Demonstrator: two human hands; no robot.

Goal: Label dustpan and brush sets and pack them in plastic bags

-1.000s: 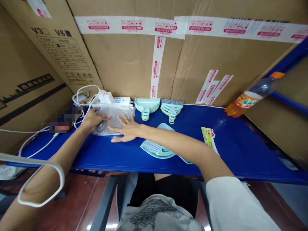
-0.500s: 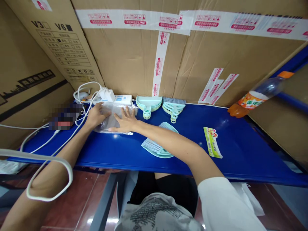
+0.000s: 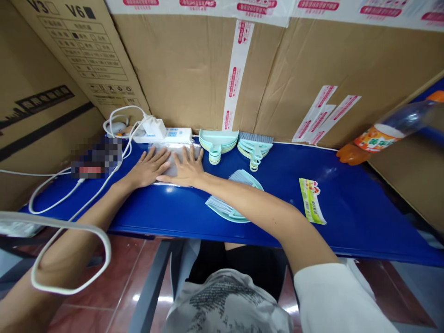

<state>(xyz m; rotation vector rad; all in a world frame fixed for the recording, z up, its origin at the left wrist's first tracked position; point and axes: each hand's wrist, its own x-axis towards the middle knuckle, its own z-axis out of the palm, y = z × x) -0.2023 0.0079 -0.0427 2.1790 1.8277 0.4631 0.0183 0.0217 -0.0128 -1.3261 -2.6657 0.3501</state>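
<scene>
A stack of clear plastic bags (image 3: 175, 167) lies flat on the blue table at the left. On its left part rests my left hand (image 3: 149, 169), palm down with the fingers stretched out. My right hand (image 3: 189, 169) presses flat on the right part, fingers spread, its thumb close to the left hand. Under my right forearm a small dustpan (image 3: 222, 212) with grey-bristled brushes is partly hidden. Behind, against the cardboard, are stacked mint dustpans (image 3: 218, 139) and a stack of small brushes (image 3: 255, 148).
A white power strip (image 3: 178, 135) with a plug and cables runs behind the bags. One white cable (image 3: 106, 182) loops over my left arm. To the right lie green-and-yellow packaging cards (image 3: 312, 201) and a leaning orange drink bottle (image 3: 378, 138). Cardboard walls (image 3: 194, 69) enclose the table.
My left hand has moved from the bags' left edge onto their top and flattened out. My right hand stays spread on them. The view has tilted down slightly.
</scene>
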